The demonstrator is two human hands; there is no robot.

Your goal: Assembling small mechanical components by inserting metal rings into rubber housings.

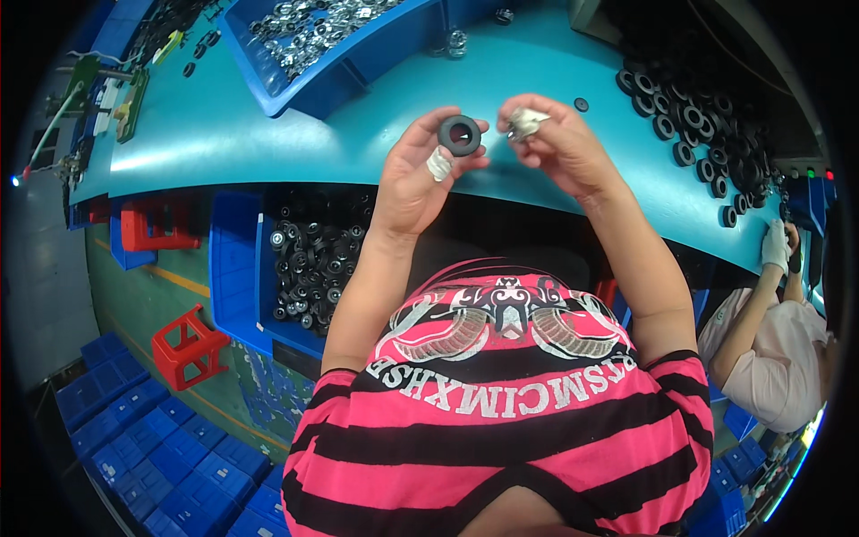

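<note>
My left hand (409, 186) is closed on a thick black rubber ring (459, 119), pinched upright so that its round hole shows. White tape wraps the thumb. To the right, a short gap away, my right hand (574, 154) pinches a small shiny silver part (514, 135) between its fingertips. White wrapping on a finger partly hides that part, so its shape is unclear. Both hands are above the front of the turquoise table (340, 148). Behind the right hand a small black disc (582, 105) lies on the tabletop.
A blue bin (335, 76) of shiny silver parts stands at the back left. Many black rings (693, 116) are heaped at the right. Below the table edge, a blue crate (237, 268) adjoins black-and-silver wheels (313, 264). A red stool (188, 347) is on the floor. A co-worker (774, 345) sits at right.
</note>
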